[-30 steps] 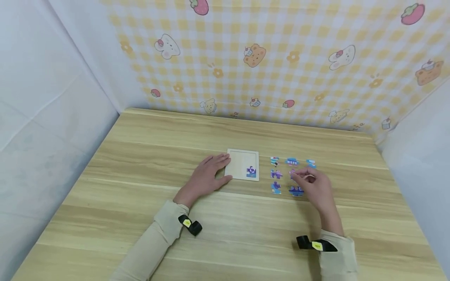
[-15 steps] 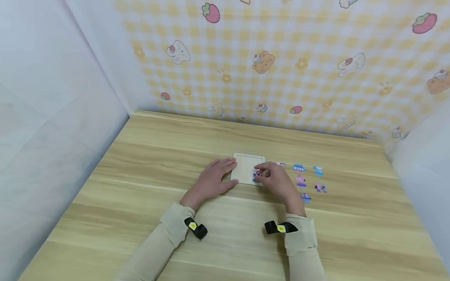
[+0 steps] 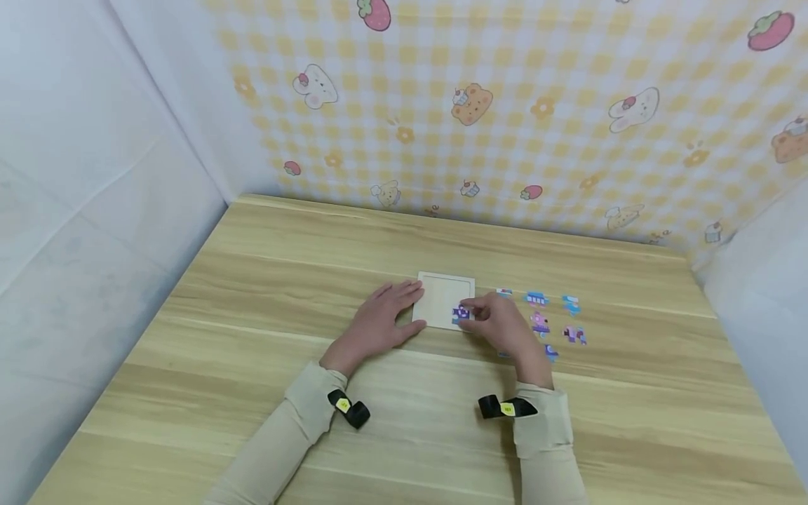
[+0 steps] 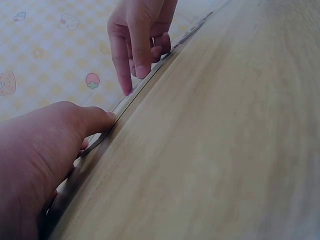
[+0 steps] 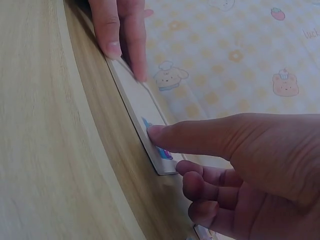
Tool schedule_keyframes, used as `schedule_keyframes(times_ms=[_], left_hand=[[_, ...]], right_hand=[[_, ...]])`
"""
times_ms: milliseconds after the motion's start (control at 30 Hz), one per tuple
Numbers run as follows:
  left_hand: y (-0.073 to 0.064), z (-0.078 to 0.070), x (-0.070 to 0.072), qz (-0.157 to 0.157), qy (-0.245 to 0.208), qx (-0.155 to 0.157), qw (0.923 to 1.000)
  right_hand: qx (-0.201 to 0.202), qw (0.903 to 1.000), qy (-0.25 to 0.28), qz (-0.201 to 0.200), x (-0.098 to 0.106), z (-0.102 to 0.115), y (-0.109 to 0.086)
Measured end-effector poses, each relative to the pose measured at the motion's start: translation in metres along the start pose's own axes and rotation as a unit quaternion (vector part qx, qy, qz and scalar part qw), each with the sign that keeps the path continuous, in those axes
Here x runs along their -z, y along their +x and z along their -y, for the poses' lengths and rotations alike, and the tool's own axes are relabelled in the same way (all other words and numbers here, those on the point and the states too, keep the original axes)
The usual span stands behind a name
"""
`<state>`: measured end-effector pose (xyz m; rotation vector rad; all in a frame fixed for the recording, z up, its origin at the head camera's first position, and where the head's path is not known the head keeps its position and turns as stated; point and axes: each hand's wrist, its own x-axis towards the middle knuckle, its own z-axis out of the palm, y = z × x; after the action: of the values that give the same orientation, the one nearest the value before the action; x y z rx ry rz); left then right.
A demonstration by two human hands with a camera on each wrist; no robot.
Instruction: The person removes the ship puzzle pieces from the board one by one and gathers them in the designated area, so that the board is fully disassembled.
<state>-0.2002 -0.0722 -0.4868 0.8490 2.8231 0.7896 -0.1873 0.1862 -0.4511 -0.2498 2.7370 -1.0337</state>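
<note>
A square wooden puzzle tray (image 3: 435, 294) lies on the table with one purple and blue jigsaw piece (image 3: 461, 313) in its near right corner. My right hand (image 3: 505, 326) pinches that jigsaw piece between thumb and index finger; in the right wrist view the thumb (image 5: 165, 137) lies on the piece and hides the index finger. The other right fingers are curled beside the tray. My left hand (image 3: 375, 326) rests along the tray's left side, fingers fairly straight, with the thumb (image 4: 102, 120) at the near left corner.
Several loose jigsaw pieces lie to the right of the tray, among them a blue one (image 3: 536, 299), a pink one (image 3: 539, 322) and a purple one (image 3: 574, 335). My right hand hides some of them. A checked cloth (image 3: 404, 105) hangs behind the table (image 3: 379, 238).
My right hand has moved left from the loose pieces to the jigsaw piece in the tray. The left hand stays at the tray's left side. The head view has shifted slightly.
</note>
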Motion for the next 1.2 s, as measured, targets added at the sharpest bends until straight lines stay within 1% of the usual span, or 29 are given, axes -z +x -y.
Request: schedule_keyframes(times_ms=[133, 333, 667, 1033, 1200], left_hand=[[0.0005, 0.0020, -0.0014, -0.003, 0.000, -0.002, 1.0000], [0.0019, 0.0047, -0.0026, -0.011, 0.002, -0.005, 0.9999], [0.0033, 0.0050, -0.0031, -0.009, 0.005, -0.006, 0.9999], [0.0025, 0.0039, -0.0017, -0.002, 0.005, -0.002, 1.0000], [0.0028, 0.0036, -0.0002, -0.003, 0.005, -0.005, 1.0000]], right_hand=[[0.004, 1.0000, 0.000, 0.009, 0.0000, -0.0005, 0.0016], [0.006, 0.9999, 0.006, 0.008, 0.0001, 0.0011, 0.0029], [0.006, 0.9995, 0.028, -0.013, -0.0022, 0.0010, 0.0044], [0.000, 0.9990, 0.036, -0.026, -0.0038, 0.0030, 0.0025], [0.014, 0.9980, 0.054, -0.031, -0.0029, 0.0007, 0.0025]])
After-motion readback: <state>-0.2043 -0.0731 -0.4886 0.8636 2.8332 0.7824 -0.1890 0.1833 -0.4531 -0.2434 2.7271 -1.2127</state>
